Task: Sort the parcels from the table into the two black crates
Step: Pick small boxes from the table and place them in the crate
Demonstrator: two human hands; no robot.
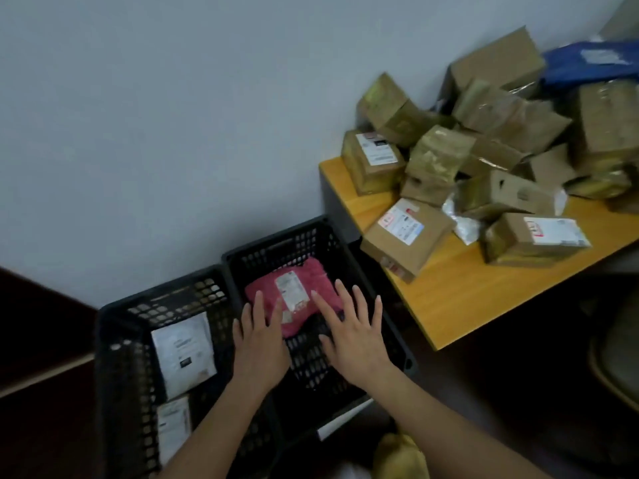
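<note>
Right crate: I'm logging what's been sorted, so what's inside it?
The right crate holds one pink parcel with a white label. Both hands, left and right, cover its near edge and part of the floor.

The two crates – the left crate [128, 344] and the right crate [345, 257] – look like hard black plastic, matt, with lots of little holes in the walls. The pink parcel [294, 295] looks like a soft, crinkly plastic bag with a white paper label. The white parcel [183, 350] looks like flat paper or thin plastic – hard to tell which. The table [460, 292] has a smooth yellow wood-look top. The boxes [408, 233] on it are brown cardboard, and many are wrapped in shiny clear tape. A blue bag [587, 63] looks like smooth plastic. The wall [173, 115] is plain, matt grey.
</note>
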